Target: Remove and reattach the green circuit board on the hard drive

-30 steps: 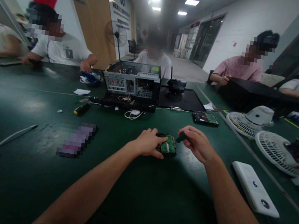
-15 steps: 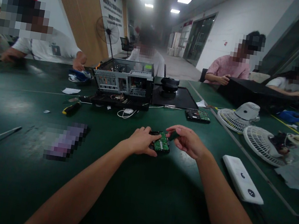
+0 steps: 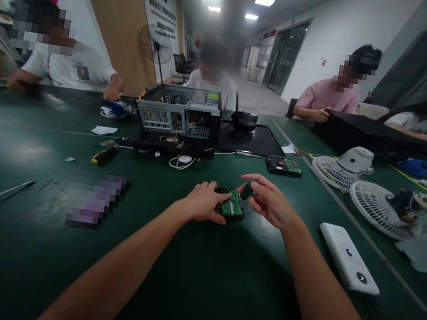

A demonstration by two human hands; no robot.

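Note:
A hard drive [image 3: 232,206] lies on the green table with its green circuit board facing up. Gripping it from the left side is my left hand [image 3: 207,202], with the thumb along the near edge and the fingers over the far side. My right hand [image 3: 269,201] pinches a short screwdriver [image 3: 247,190] with a dark green handle, held over the right edge of the drive. The screwdriver's tip is too small to make out, so I cannot tell whether it touches a screw.
Ahead stands an opened computer case [image 3: 179,119], beside a black panel [image 3: 255,138]. A second hard drive [image 3: 284,166] lies farther right. A yellow-black screwdriver [image 3: 104,155] and a phone [image 3: 99,201] are left; a white power bank [image 3: 349,257] and fan parts [image 3: 376,207] right. Several people sit around.
My right index finger has lifted and straightened slightly, and the screwdriver handle stands more upright. My left hand stays on the hard drive. The whole view has shifted slightly.

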